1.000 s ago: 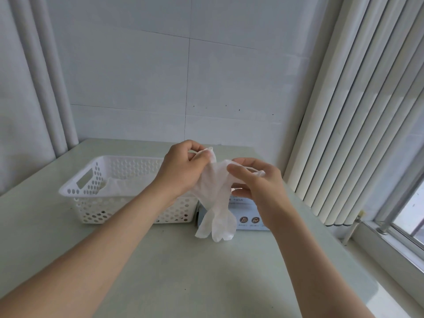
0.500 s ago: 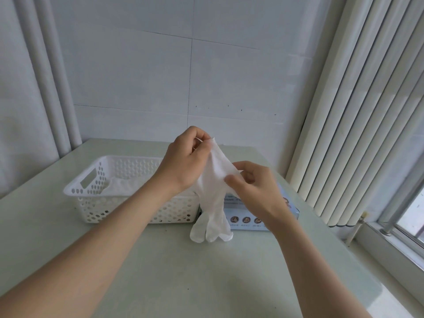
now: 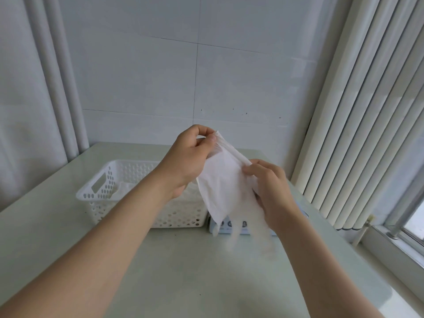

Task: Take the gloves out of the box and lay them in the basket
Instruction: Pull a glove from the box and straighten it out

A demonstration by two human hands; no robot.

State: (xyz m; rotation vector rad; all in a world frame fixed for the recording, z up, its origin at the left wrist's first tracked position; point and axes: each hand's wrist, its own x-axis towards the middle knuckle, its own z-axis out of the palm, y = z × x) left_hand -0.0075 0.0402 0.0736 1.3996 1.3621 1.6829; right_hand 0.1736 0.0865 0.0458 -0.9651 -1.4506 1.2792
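Both hands hold one white glove (image 3: 221, 189) in the air, just right of the basket (image 3: 107, 177) and above its rim. The left hand (image 3: 185, 161) pinches the cuff's upper corner between thumb and fingertips. The right hand (image 3: 273, 191) pinches the cuff's lower end with curled fingers. The glove's blurred fingers hang in front of the box (image 3: 229, 224), which stands just right of the basket on the tabletop (image 3: 183, 271). A second glove (image 3: 125, 187) lies inside the basket.

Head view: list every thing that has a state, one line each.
Glove: held above the table, cuff stretched between both hands, fingers dangling.
Left hand: pinches the cuff's upper end.
Right hand: pinches the cuff's lower end.
Basket: upright, white glove material inside.
Box: beside the basket, opening hidden.
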